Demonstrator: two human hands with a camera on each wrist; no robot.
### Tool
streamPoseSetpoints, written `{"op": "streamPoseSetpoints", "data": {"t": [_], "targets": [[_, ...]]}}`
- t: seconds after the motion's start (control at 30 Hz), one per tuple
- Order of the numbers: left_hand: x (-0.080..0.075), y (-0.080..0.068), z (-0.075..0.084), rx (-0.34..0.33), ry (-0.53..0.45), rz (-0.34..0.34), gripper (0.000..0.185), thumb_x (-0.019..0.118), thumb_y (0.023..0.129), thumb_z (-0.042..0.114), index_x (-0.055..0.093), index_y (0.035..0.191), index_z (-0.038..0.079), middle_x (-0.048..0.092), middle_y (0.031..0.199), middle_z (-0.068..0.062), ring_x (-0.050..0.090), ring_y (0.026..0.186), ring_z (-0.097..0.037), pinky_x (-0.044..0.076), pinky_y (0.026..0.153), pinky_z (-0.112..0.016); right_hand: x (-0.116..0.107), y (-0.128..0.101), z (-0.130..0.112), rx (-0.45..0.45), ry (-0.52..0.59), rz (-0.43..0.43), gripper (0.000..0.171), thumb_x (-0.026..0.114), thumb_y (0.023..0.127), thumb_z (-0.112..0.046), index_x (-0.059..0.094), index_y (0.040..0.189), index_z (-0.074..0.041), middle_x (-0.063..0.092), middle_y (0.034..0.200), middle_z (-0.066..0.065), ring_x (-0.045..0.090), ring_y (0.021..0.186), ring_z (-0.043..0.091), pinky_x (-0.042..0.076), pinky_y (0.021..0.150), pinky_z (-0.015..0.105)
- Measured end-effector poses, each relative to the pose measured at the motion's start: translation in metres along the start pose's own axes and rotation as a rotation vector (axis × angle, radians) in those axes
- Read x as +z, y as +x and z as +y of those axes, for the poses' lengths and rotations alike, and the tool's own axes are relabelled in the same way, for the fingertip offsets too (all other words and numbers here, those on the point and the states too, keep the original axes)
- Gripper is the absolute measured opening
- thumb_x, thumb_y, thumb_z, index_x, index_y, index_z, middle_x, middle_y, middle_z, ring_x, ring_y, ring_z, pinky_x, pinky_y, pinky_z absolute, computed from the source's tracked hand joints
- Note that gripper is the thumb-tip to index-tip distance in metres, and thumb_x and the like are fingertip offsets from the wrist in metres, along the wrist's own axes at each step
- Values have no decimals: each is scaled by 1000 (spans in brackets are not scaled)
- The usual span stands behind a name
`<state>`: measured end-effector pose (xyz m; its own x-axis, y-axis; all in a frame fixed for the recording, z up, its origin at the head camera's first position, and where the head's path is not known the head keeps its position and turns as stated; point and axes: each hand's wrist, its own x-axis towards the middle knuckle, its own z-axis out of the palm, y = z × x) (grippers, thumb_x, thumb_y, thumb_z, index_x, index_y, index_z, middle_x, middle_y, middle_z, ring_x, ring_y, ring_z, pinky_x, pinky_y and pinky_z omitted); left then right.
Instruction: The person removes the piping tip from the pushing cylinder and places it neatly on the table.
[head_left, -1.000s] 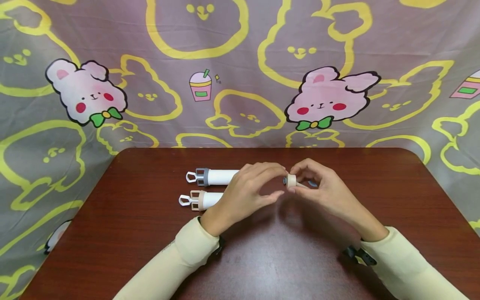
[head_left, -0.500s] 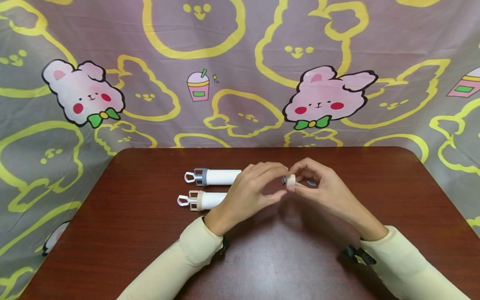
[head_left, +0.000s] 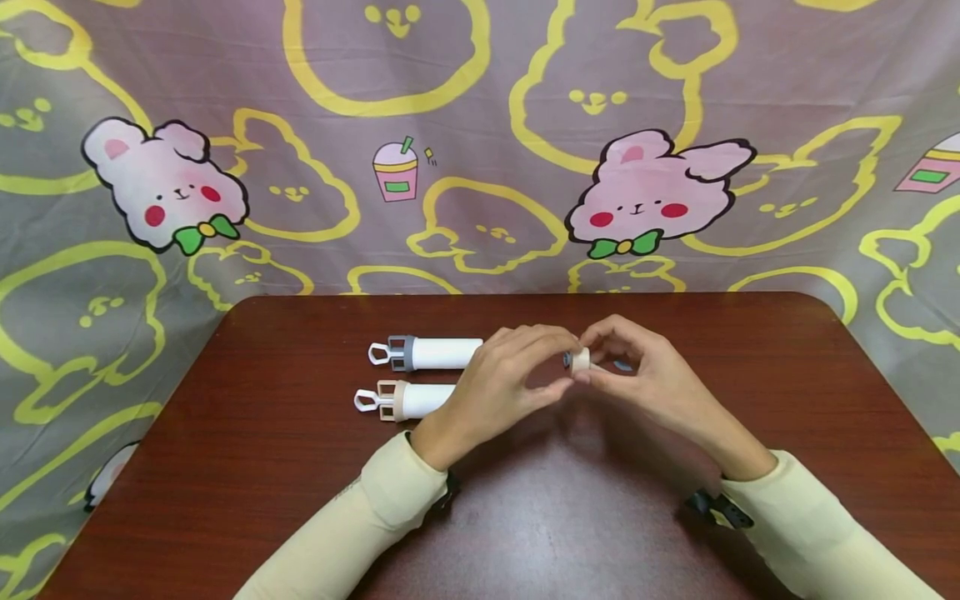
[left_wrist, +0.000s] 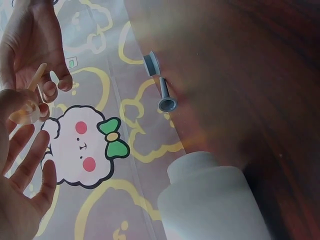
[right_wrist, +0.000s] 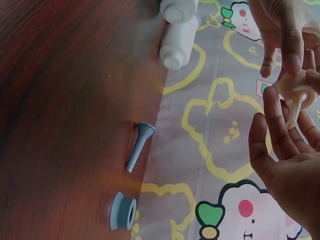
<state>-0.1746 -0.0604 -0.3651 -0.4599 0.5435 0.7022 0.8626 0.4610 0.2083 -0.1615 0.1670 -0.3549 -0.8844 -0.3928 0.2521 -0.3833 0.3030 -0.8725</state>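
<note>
Both hands meet above the middle of the worktop (head_left: pixel 300 467), pinching one small beige cap piece (head_left: pixel 579 360) between them. The right hand (head_left: pixel 652 379) has its grip closed on the cap with thumb and fingertips; in the right wrist view a thin beige nozzle (right_wrist: pixel 295 107) sticks out of the cap. The left hand (head_left: pixel 502 383) touches the cap's other side with thumb and forefinger, its remaining fingers loosely spread. Both wrists hover over the wood, forearms angled inward. Behind the left hand lie two white tubes (head_left: pixel 442 353); a grey nozzle (right_wrist: pixel 138 145) and a grey ring (right_wrist: pixel 123 212) rest near the far edge.
</note>
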Motion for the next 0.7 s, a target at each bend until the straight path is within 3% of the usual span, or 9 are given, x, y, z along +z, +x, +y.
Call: {"op": "streamPoseSetpoints", "data": {"t": [0.4,0.7], "targets": [[-4,-2,0,-54,-69,3,35,86,88,22,74,120,13,76,118,2,69,113,-9,51,79,-28,-3,-3,0,1,-26,12,27,80,92,-11,66,115,-14,72,98,4,71,87,15,57,82,23],[-6,-3,-1,-82,-163,8,37,84,89,16,73,123,8,76,118,-3,71,114,-14,53,102,-27,-4,-5,3,-24,-42,21,26,79,93,-6,66,115,-11,72,96,4,71,86,13,56,77,22]]}}
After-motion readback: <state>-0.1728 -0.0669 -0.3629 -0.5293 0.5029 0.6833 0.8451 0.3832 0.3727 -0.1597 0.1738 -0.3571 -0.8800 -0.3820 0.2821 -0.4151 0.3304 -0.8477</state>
